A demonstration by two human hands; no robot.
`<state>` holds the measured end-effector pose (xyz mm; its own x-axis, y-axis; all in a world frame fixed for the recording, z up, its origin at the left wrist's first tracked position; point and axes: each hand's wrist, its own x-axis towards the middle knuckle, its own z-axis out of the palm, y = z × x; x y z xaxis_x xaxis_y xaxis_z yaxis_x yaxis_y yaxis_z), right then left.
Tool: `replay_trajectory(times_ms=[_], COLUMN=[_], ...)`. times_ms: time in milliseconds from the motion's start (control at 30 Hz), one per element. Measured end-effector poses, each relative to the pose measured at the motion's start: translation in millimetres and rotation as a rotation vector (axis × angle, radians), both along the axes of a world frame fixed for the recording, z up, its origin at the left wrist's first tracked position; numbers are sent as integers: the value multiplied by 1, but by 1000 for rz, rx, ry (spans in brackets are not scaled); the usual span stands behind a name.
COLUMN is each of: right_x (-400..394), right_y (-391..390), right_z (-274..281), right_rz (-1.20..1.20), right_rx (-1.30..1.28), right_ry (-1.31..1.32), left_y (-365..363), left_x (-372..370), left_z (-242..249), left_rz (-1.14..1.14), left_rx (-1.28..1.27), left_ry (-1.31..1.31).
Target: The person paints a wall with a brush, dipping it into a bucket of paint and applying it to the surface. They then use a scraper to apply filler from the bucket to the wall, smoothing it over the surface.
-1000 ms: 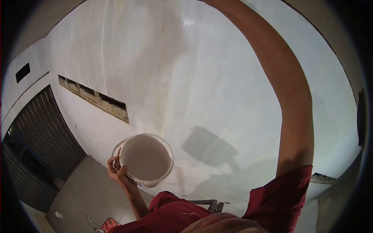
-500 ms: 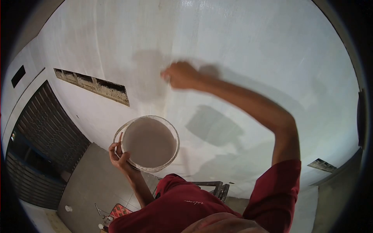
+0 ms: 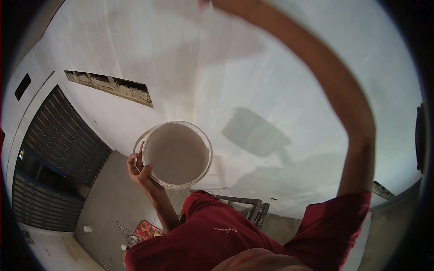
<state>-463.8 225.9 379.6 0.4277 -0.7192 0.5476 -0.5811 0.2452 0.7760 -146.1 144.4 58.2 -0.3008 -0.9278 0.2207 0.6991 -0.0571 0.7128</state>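
My left hand [image 3: 142, 170] grips the rim and handle side of a round bucket [image 3: 177, 155], which holds a smooth greyish-brown liquid. The bucket is held up in front of the pale wall [image 3: 203, 90]. My right arm reaches high across the wall, and only a small part of my right hand [image 3: 205, 3] shows at the top edge. Its fingers, and anything in them, are out of the frame.
A dark metal folding gate [image 3: 58, 135] stands at the left. A rough-edged vent opening [image 3: 110, 86] is in the wall. Below are a dark frame [image 3: 253, 207], a red patterned mat [image 3: 145, 229] and a white cup [image 3: 87, 229] on the floor.
My right hand has moved up the wall, mostly out of the frame, and its arm is stretched higher. The bucket sits slightly higher in view, still held by my left hand.
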Motion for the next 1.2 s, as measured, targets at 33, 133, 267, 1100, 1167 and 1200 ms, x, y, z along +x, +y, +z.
replay_trajectory(times_ms=[33, 133, 267, 1100, 1167, 1200], right_x=[-28, 28, 50, 180, 176, 172], right_y=[-16, 22, 35, 182, 166, 163], right_z=[-52, -163, -276, -292, -312, -323], right_rz=[180, -305, -114, 127, -52, -61], right_rx=[114, 40, 265, -189, -130, -121], right_ry=[-206, 68, -373, -2018, -2210, -2171], left_y=[1, 1, 3, 60, 72, 77], left_x=[-2, 4, 4, -59, -60, -59], left_z=[0, -1, 2, -12, -16, -16], left_rz=[-1, -32, -61, -551, -563, -553], left_rx=[-2, 12, -26, -201, -193, -202], left_ry=[13, 10, -47, -214, -219, -255])
